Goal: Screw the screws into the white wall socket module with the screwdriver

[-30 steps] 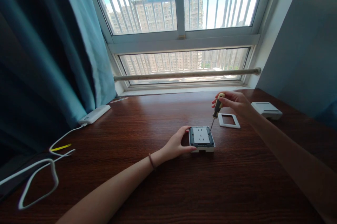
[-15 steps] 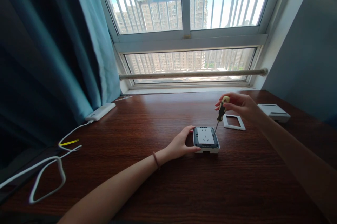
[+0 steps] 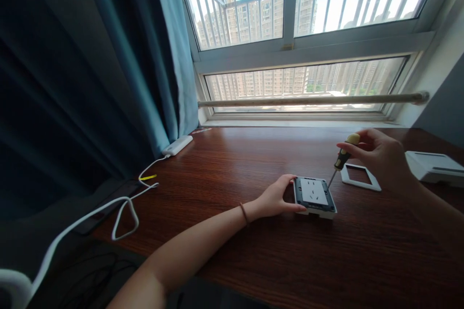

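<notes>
A wall socket with a white face and dark grey frame sits in a white box on the brown table. My left hand grips the box's left side, thumb along the front edge and fingers at the back corner. Between the fingers of my right hand is a screwdriver with a black and yellow handle, held tilted. Its tip meets the right side of the socket's grey frame; the screw there is too small to make out. Behind my right hand lies a white square frame.
A white box-shaped device lies at the right. On the left, a white power strip with a white cable and yellow tie rests by the blue curtain. A barred window stands behind the table.
The view has swung left, so everything appears further right. My left hand still holds the socket box. The screwdriver remains at the socket's right side, its handle leaning further right.
</notes>
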`<state>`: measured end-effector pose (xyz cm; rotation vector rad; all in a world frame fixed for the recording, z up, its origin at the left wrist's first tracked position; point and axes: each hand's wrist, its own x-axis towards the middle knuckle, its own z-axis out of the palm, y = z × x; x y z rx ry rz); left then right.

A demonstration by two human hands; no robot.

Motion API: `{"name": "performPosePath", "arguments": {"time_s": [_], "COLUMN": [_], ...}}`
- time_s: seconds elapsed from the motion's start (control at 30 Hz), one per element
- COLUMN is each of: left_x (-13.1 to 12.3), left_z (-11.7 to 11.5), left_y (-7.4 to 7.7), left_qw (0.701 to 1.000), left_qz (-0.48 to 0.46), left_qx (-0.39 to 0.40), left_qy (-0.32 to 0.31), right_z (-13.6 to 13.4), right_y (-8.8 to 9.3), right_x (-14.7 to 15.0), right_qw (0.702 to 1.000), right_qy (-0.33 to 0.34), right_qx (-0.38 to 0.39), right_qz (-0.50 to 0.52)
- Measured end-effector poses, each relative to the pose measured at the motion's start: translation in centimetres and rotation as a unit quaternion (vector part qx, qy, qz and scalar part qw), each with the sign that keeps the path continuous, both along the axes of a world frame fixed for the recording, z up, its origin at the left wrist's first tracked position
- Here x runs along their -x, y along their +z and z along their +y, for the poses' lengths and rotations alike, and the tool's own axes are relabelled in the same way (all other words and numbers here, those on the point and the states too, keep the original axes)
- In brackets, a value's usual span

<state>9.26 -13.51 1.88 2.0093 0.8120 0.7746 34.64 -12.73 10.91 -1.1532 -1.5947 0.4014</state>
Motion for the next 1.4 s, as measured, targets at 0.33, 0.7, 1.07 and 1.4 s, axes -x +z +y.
{"name": "performPosePath", "arguments": {"time_s": [0.33, 0.7, 1.07, 1.4], "left_x": [0.0, 0.0, -0.2, -0.1], "left_z": [-0.1, 0.2, 0.2, 0.3], "left_y": [0.2, 0.1, 0.2, 0.1], "left_qw": [1.000, 1.000, 1.000, 0.999], "left_qz": [0.003, 0.014, 0.025, 0.025], "left_qx": [0.003, 0.013, 0.013, 0.020], "left_qy": [0.010, 0.001, 0.005, 0.004], "right_z": [-2.7, -2.0, -0.6, -0.2], "right_y": [2.6, 1.8, 1.4, 2.1], "right_x": [1.3, 2.3, 1.1, -0.4], "right_qw": [0.958, 0.995, 0.979, 0.985], "right_qy": [0.253, 0.003, 0.034, -0.059], "right_qx": [0.009, -0.030, -0.085, -0.047], "right_qz": [-0.136, -0.091, -0.180, -0.155]}}
